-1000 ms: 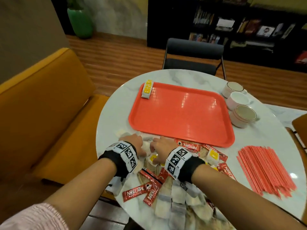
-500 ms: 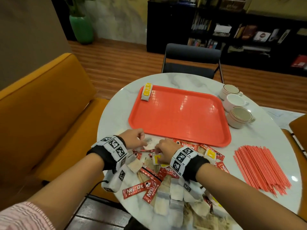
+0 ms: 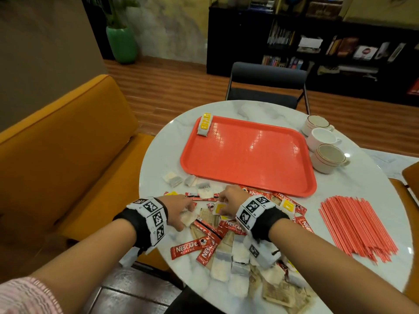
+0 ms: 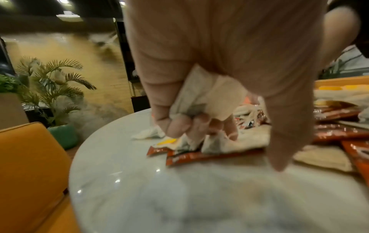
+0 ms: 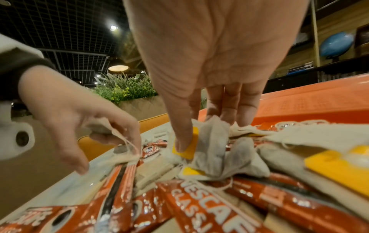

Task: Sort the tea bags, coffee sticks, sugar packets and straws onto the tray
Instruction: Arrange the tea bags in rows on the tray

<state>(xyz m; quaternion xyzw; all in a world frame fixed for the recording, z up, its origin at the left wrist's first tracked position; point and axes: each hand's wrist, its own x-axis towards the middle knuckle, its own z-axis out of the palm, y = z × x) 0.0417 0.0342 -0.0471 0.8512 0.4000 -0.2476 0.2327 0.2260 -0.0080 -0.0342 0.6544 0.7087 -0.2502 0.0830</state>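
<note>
While both hands work in the mixed heap at the near edge of the worktop (image 3: 158,155), the sorting looks barely begun. The red tray (image 3: 249,159) carries only one short row of tea bags with yellow tags (image 3: 204,124) at its far left corner; the rest of it is bare.

The left hand (image 3: 175,208) has its fingers curled round a crumpled tea bag (image 4: 196,94), held against the palm just above the heap. The right hand (image 3: 229,200) pinches another tea bag (image 5: 211,138), the thumb pressing its yellow tag (image 5: 187,145) while the fingers reach down behind it.

Left to do, by my reading: nearly everything. Red coffee sticks (image 3: 197,245) lie crossed among loose tea bags and brownish sugar packets (image 3: 283,293) in front of the person. A few stray tea bags (image 3: 173,177) sit apart near the tray's near left corner. The bundle of red straws (image 3: 356,225) lies untouched on the right of the worktop, well apart from the tray. Three cups (image 3: 326,152) stand just beside the tray's right edge.
</note>
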